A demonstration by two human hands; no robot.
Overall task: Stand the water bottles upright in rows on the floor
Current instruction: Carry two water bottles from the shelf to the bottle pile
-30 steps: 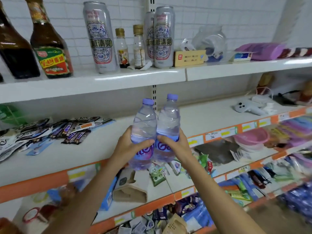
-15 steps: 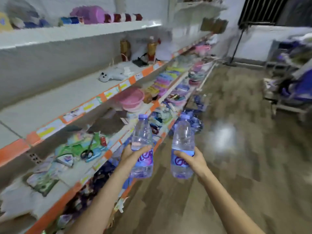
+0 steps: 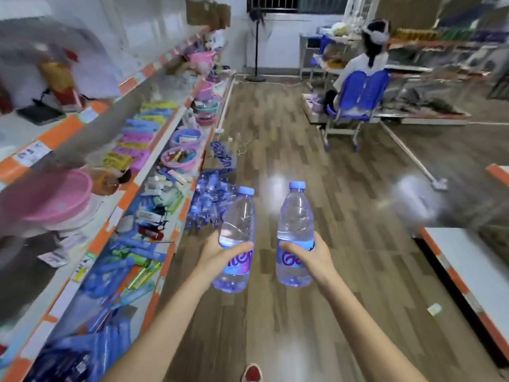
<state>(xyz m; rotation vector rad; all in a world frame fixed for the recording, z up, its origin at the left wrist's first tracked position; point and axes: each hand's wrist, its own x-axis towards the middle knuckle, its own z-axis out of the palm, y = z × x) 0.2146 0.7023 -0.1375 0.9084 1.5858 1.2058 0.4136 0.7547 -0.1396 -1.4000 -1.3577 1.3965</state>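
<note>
I hold two clear water bottles with blue caps and blue-purple labels upright above the wooden floor (image 3: 358, 271). My left hand (image 3: 217, 253) grips the left bottle (image 3: 237, 224) round its label. The right bottle (image 3: 295, 216) is gripped at its label by my right hand (image 3: 312, 257). The two bottles are about a hand's width apart. A group of more water bottles (image 3: 210, 201) stands on the floor ahead to the left, beside the shelf foot.
Long shelves (image 3: 154, 172) with orange edging, pink basins and packets run along the left. A white shelf corner (image 3: 468, 274) juts in at right. A person sits on a blue chair (image 3: 360, 95) farther down the aisle. A blue carton (image 3: 221, 157) lies beyond the bottle group.
My view has swung from the shelves to the aisle. Both hands carried the bottles away from the shelf, moved them apart, and now hold them over the floor.
</note>
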